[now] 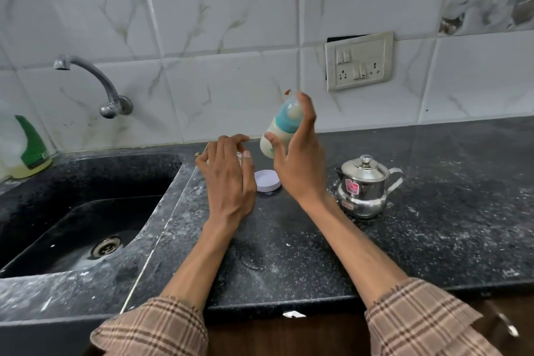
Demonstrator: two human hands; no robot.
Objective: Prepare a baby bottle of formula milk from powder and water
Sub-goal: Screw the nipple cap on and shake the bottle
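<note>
Milky bottle between right fingers

milky baby bottle in right hand, tilted

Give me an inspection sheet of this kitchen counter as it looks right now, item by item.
Surface: dark speckled countertop, dusted with white powder.
Job's things: baby bottle with milky liquid, teal collar and cap on, tilted in the air; steel kettle standing lidded; white lid lying on the counter; a clear container behind the left hand, mostly hidden.
Clutter: green-and-white bottle beside the sink.
Grippers: right hand holds the bottle between thumb and fingers; left hand is at the container, grip unclear.
Cables: nothing seen.
Surroundings: tiled wall, tap, switch and socket plate.
</note>
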